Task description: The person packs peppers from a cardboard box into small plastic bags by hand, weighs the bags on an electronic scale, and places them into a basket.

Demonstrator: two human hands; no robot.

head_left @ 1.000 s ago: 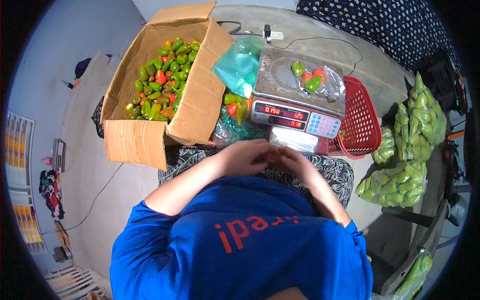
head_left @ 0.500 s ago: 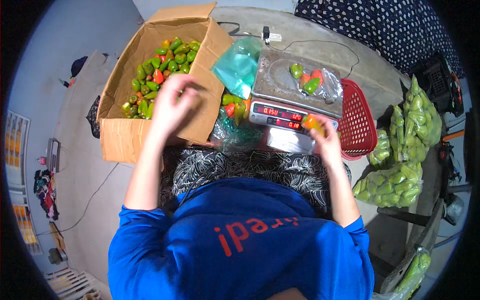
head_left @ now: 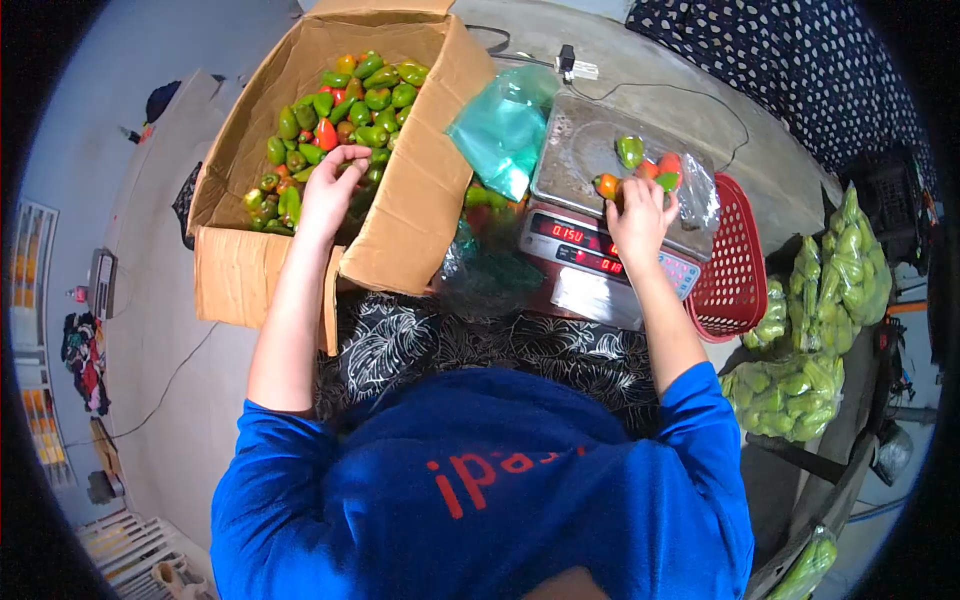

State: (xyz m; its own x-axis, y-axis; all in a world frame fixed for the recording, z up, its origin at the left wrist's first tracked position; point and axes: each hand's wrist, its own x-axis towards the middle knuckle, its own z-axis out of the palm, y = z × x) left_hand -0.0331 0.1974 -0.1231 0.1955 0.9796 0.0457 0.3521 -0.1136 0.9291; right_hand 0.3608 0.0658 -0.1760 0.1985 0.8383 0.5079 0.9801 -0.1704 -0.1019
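My left hand (head_left: 335, 195) is inside the cardboard box (head_left: 410, 225), above the heap of small bell peppers (head_left: 385, 98). Its fingers are bent and parted from the thumb, and nothing shows between them. Over the metal pan of the digital scale (head_left: 575, 150), my right hand (head_left: 640, 217) grips an orange-and-green bell pepper (head_left: 605, 186) at its fingertips. Beside those fingers, red and green peppers (head_left: 668, 170) lie on a clear plastic bag (head_left: 698, 200). A loose green pepper (head_left: 630, 151) sits behind them. Red digits glow on the display, partly covered by my right wrist.
A teal plastic bag (head_left: 505, 130) lies between box and scale, with more peppers (head_left: 485, 200) below it. The red perforated basket (head_left: 728, 260) stands right of the scale. Filled bags of green peppers (head_left: 790, 395) are further right. A cable (head_left: 690, 88) runs behind the scale.
My right hand has moved up from in front of the scale onto its pan, bringing the orange pepper there. My left hand has reached slightly further into the box. The view has shifted a little.
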